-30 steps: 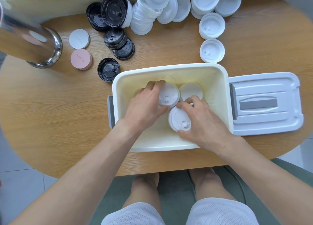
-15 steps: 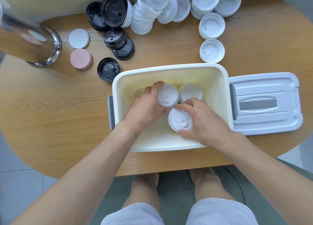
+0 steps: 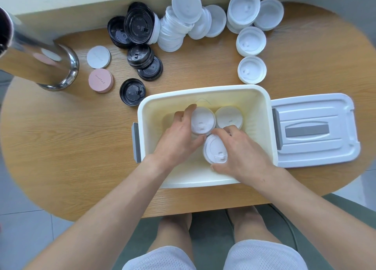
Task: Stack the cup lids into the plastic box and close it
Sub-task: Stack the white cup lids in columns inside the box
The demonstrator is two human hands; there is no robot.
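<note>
A cream plastic box stands open at the table's middle. Inside it are three white cup lids. My left hand grips the far-left lid by its rim. My right hand holds the near lid, which is tilted. A third lid lies free at the far right of the box floor. The box's white cover with a grey handle lies flat to the right of the box.
White lids and a leaning white stack crowd the table's far edge. Black lids sit far left of the box, one close to its corner. Two round coasters and a steel cylinder stand at left.
Both hands stay in the box on their lids. My right hand's lid has tipped a little more on edge and shifted slightly left.
</note>
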